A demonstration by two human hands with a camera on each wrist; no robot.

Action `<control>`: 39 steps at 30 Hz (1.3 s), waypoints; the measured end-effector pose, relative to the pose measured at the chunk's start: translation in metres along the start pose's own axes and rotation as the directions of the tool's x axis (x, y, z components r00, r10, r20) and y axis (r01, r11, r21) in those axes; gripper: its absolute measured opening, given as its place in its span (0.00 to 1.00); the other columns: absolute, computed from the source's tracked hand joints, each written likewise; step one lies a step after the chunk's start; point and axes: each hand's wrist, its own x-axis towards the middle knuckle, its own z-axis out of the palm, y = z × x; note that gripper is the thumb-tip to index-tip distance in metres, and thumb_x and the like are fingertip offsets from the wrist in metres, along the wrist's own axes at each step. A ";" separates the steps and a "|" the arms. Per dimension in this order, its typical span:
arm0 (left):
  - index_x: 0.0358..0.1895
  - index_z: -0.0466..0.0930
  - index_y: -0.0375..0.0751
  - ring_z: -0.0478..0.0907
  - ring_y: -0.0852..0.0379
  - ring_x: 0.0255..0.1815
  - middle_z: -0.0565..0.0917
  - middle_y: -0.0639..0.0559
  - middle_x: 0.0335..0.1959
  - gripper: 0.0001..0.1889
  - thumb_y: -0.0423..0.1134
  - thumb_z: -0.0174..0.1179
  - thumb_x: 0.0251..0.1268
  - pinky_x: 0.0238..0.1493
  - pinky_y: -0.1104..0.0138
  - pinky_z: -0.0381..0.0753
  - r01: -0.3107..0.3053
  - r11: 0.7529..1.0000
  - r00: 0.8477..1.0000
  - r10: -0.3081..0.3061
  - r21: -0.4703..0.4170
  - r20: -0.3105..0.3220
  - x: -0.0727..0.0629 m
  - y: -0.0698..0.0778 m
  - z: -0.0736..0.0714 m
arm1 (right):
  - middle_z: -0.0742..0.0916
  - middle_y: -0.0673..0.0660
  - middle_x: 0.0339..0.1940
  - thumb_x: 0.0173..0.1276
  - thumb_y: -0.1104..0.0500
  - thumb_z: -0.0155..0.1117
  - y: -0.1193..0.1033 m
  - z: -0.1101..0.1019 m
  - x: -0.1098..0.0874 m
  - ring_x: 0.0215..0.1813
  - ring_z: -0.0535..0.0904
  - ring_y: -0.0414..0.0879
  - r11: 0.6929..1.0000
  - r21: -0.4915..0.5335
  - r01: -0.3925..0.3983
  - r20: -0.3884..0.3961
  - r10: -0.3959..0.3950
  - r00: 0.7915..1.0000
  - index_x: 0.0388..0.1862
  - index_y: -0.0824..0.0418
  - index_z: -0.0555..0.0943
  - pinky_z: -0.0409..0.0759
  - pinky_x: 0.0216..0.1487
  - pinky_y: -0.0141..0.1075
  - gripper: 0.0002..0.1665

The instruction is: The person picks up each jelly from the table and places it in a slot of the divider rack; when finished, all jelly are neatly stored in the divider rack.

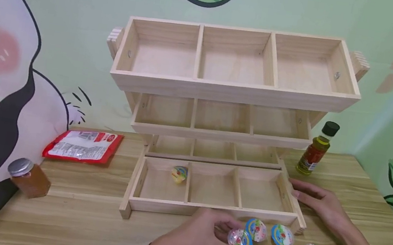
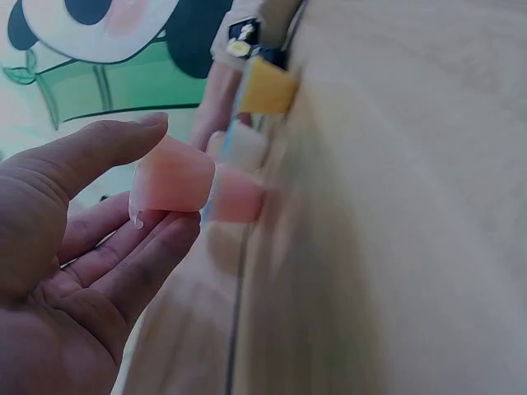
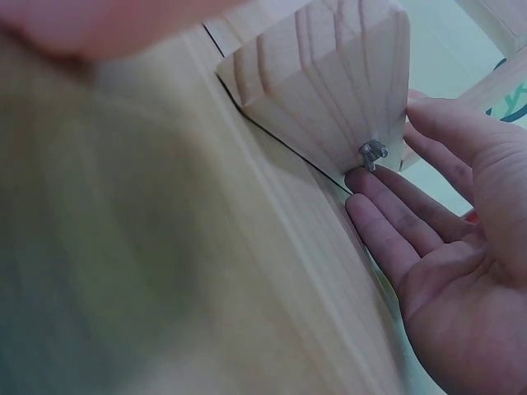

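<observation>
cup (image 1: pixel 240 241) btwn l hand (image 1: pixel 201 234) fingertips

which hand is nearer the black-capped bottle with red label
Right hand: just in front of that bottle, beside the pale wooden rack. The left hand is farther, in front of the rack.

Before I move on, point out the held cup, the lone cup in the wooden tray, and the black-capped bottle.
Held cup (image 2: pixel 174 178), left wrist view: on its pink side.
Lone cup (image 1: pixel 179 174), head view: on the middle of its visible surface.
Black-capped bottle (image 1: pixel 314 154), head view: on its reddish middle.
</observation>
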 end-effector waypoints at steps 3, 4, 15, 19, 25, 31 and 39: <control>0.54 0.89 0.35 0.86 0.68 0.42 0.90 0.57 0.41 0.23 0.26 0.82 0.52 0.47 0.69 0.88 0.004 1.000 0.999 -0.003 0.013 -0.044 0.002 0.005 -0.009 | 0.74 0.68 0.78 0.81 0.47 0.65 0.000 0.001 0.000 0.80 0.60 0.69 1.000 0.007 -0.003 0.002 0.003 1.000 0.77 0.64 0.74 0.56 0.73 0.73 0.35; 0.54 0.89 0.35 0.86 0.67 0.42 0.90 0.57 0.41 0.23 0.26 0.82 0.52 0.47 0.69 0.88 0.005 1.000 0.998 -0.005 0.016 -0.058 0.002 0.007 -0.011 | 0.73 0.68 0.78 0.81 0.47 0.65 0.000 0.001 0.000 0.80 0.60 0.69 1.000 0.009 -0.003 0.003 0.003 1.000 0.77 0.64 0.74 0.56 0.73 0.73 0.35; 0.58 0.88 0.36 0.88 0.62 0.46 0.91 0.51 0.46 0.25 0.31 0.81 0.55 0.50 0.66 0.88 0.006 0.997 0.985 0.007 0.079 -0.174 0.001 0.018 -0.046 | 0.73 0.69 0.78 0.81 0.47 0.65 0.000 0.001 0.000 0.80 0.60 0.70 1.000 0.014 0.002 0.003 -0.002 1.000 0.77 0.65 0.74 0.56 0.73 0.74 0.35; 0.58 0.87 0.35 0.87 0.58 0.48 0.91 0.50 0.47 0.24 0.30 0.81 0.56 0.51 0.66 0.88 -0.011 0.994 0.979 0.032 0.107 -0.199 0.001 0.020 -0.059 | 0.73 0.69 0.78 0.81 0.47 0.64 0.001 0.001 0.000 0.80 0.60 0.70 1.000 0.015 0.005 0.002 -0.005 1.000 0.77 0.66 0.74 0.57 0.73 0.73 0.34; 0.57 0.86 0.31 0.87 0.53 0.49 0.90 0.45 0.48 0.24 0.28 0.80 0.56 0.49 0.65 0.88 -0.046 0.989 0.971 0.077 0.142 -0.227 0.002 0.018 -0.076 | 0.74 0.69 0.78 0.81 0.47 0.64 0.000 0.001 -0.001 0.80 0.61 0.69 1.000 0.017 0.004 0.000 -0.004 1.000 0.77 0.66 0.73 0.57 0.73 0.73 0.35; 0.57 0.86 0.28 0.87 0.52 0.47 0.90 0.42 0.48 0.24 0.28 0.80 0.55 0.49 0.64 0.89 -0.034 0.989 0.959 0.073 0.144 -0.275 0.000 0.016 -0.090 | 0.74 0.69 0.77 0.81 0.47 0.64 0.000 0.001 -0.001 0.80 0.61 0.69 1.000 0.008 0.008 -0.004 -0.008 1.000 0.77 0.66 0.74 0.57 0.73 0.73 0.34; 0.58 0.86 0.31 0.89 0.50 0.47 0.90 0.42 0.50 0.25 0.32 0.80 0.57 0.49 0.64 0.89 0.029 0.984 0.939 0.035 0.178 -0.343 -0.008 0.011 -0.103 | 0.74 0.69 0.77 0.81 0.47 0.64 -0.001 0.001 -0.001 0.80 0.60 0.69 1.000 0.010 0.006 -0.005 -0.006 1.000 0.77 0.65 0.74 0.57 0.73 0.73 0.35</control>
